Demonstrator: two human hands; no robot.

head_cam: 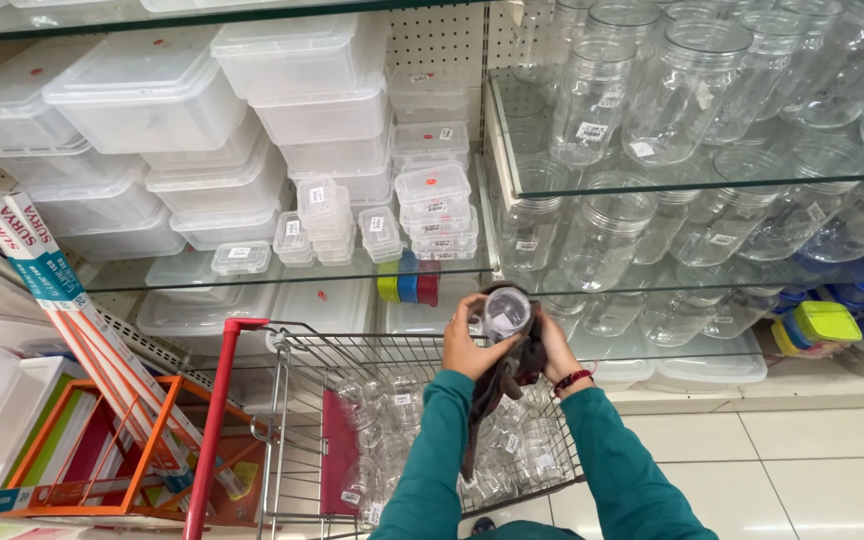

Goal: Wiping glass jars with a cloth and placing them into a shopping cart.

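My left hand (466,346) and my right hand (553,347) hold a small clear jar (505,312) between them, above a wire shopping cart (292,420). A dark cloth (500,385) hangs from my hands and is wrapped round the jar's right side. The left hand grips the jar's left side, the right hand presses the cloth against it. Both sleeves are teal, and a red band sits on my right wrist. In the cart lie several more clear jars (392,440) with small labels.
Glass shelves (512,190) ahead carry stacked clear plastic boxes (152,95) at left and rows of tall clear jars (687,85) at right. Coloured lidded containers (827,322) sit low at right. An orange rack (117,450) with long cartons stands left of the red-handled cart.
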